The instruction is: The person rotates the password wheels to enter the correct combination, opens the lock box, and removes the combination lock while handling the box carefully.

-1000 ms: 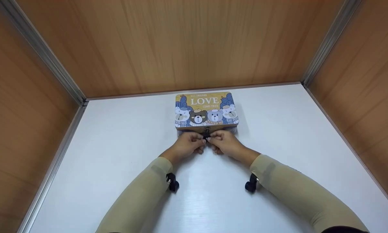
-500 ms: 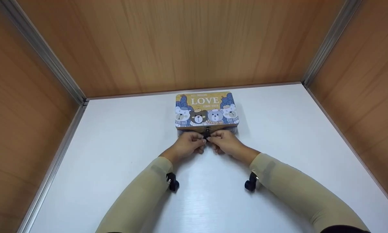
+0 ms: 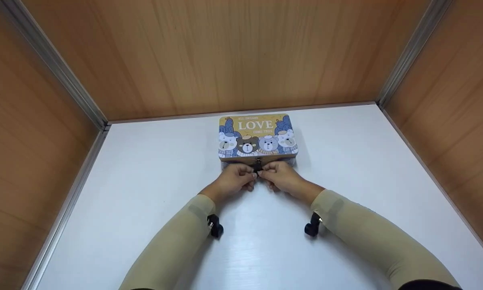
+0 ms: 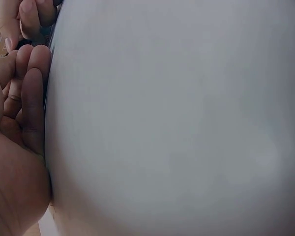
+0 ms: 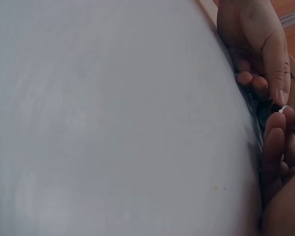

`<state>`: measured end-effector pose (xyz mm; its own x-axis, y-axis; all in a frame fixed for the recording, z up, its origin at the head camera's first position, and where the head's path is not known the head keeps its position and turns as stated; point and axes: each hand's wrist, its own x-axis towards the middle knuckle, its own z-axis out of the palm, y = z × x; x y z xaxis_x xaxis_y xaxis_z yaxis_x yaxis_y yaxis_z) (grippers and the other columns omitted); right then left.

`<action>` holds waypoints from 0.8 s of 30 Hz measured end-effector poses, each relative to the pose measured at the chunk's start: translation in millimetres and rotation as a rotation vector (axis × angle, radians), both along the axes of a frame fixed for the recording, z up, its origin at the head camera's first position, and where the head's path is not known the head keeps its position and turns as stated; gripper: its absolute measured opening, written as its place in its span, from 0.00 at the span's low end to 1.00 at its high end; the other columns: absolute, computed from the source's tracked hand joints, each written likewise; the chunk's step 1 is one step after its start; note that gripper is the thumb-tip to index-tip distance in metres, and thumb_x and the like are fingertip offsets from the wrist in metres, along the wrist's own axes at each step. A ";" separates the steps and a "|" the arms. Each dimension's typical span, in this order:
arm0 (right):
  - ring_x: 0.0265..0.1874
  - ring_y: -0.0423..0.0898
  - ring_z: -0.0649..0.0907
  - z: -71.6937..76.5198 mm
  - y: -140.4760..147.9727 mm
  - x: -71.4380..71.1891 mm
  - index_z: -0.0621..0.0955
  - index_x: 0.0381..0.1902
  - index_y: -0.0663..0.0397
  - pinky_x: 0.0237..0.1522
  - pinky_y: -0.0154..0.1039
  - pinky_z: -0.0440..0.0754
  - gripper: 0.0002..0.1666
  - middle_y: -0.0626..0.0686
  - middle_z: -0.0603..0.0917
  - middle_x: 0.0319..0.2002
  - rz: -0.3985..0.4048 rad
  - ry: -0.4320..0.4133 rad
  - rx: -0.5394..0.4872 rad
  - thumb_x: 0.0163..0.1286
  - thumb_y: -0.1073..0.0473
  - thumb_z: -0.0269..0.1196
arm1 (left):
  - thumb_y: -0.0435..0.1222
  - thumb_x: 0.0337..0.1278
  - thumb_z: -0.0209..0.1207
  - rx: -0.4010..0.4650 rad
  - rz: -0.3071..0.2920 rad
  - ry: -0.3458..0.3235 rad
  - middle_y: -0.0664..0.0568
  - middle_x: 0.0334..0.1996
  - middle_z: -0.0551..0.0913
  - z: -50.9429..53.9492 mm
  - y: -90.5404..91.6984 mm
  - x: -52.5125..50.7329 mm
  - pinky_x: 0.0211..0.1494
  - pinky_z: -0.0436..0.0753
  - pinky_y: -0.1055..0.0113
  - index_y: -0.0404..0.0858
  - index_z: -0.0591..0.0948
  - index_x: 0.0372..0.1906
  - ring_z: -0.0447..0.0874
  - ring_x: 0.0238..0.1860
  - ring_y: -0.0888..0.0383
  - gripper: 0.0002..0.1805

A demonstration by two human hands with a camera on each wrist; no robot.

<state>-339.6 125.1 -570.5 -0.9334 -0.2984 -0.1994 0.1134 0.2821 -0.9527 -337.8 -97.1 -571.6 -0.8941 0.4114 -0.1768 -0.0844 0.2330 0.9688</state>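
Note:
A tin box (image 3: 257,135) with bears and the word LOVE on its closed lid stands near the back wall. At its front clasp (image 3: 259,160) is a small black padlock (image 3: 257,168), mostly covered by fingers. My left hand (image 3: 234,179) pinches the padlock from the left side. From the right, my right hand (image 3: 282,178) holds a small key, its fingertips almost meeting the left thumb. In the right wrist view a silvery sliver of the key (image 5: 282,109) shows between the hands. How far it sits in the padlock is hidden.
The white tabletop (image 3: 144,169) spreads around the box and under the forearms. Wooden panels stand at the back (image 3: 241,56), left (image 3: 32,161) and right (image 3: 446,121), with metal strips at the corners. Black wrist cameras (image 3: 215,226) hang below both sleeves.
Both hands stay at the box's front with almost no visible movement. The box lies where it was, lid closed.

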 end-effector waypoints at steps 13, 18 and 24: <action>0.21 0.39 0.83 -2.1 3.9 -2.2 0.87 0.55 0.65 0.23 0.30 0.81 0.14 0.47 0.88 0.26 -0.019 -0.028 -0.045 0.77 0.63 0.72 | 0.30 0.84 0.62 -0.006 0.006 0.001 0.51 0.32 0.88 0.3 0.4 0.4 0.41 0.92 0.69 0.28 0.86 0.51 0.90 0.31 0.60 0.07; 0.20 0.39 0.83 0.7 3.1 -1.2 0.88 0.54 0.65 0.23 0.31 0.81 0.13 0.47 0.85 0.24 -0.028 -0.032 -0.056 0.80 0.61 0.68 | 0.30 0.85 0.61 0.009 0.007 -0.004 0.50 0.33 0.88 0.5 0.3 0.4 0.43 0.93 0.68 0.28 0.85 0.53 0.90 0.32 0.59 0.07; 0.19 0.40 0.82 2.4 1.4 1.1 0.89 0.45 0.64 0.23 0.31 0.80 0.13 0.47 0.83 0.21 -0.021 -0.029 -0.054 0.85 0.58 0.65 | 0.31 0.84 0.61 0.002 0.015 -0.001 0.49 0.34 0.89 0.3 0.7 -0.9 0.43 0.93 0.67 0.27 0.86 0.53 0.91 0.33 0.59 0.09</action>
